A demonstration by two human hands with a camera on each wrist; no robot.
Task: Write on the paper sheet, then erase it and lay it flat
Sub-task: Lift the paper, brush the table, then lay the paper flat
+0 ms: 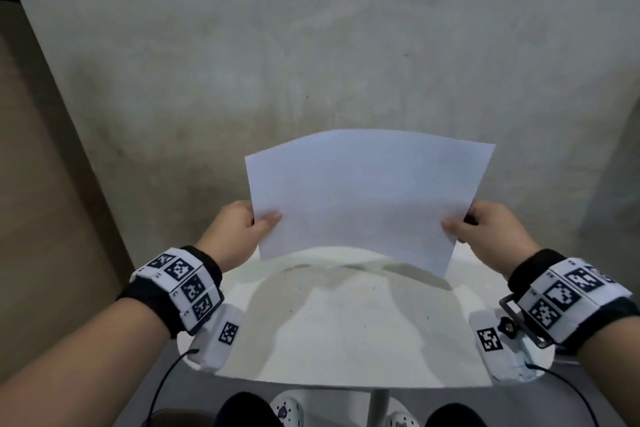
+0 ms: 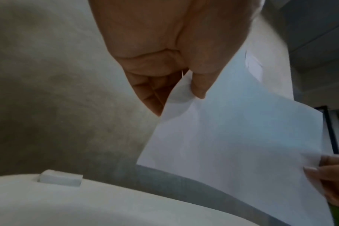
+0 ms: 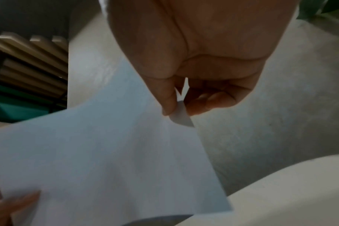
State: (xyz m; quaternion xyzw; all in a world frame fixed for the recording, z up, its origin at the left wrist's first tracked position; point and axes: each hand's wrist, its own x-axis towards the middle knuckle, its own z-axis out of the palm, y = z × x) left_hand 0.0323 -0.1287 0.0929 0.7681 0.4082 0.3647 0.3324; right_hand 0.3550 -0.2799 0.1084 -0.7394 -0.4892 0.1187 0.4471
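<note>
Two hands, left hand and right hand, each pinching one paper sheet above one table

In the head view the paper sheet covered the fingers of the left hand and the right hand; only the thumbs lay on its near face. It also hid the far rim of the table. Any marks on the sheet were too faint to tell. The shoes were cut off by the lower edge. In the left wrist view the eraser was blurred, and the right hand was cut off by the right edge. The right wrist view was blurred overall.
</note>
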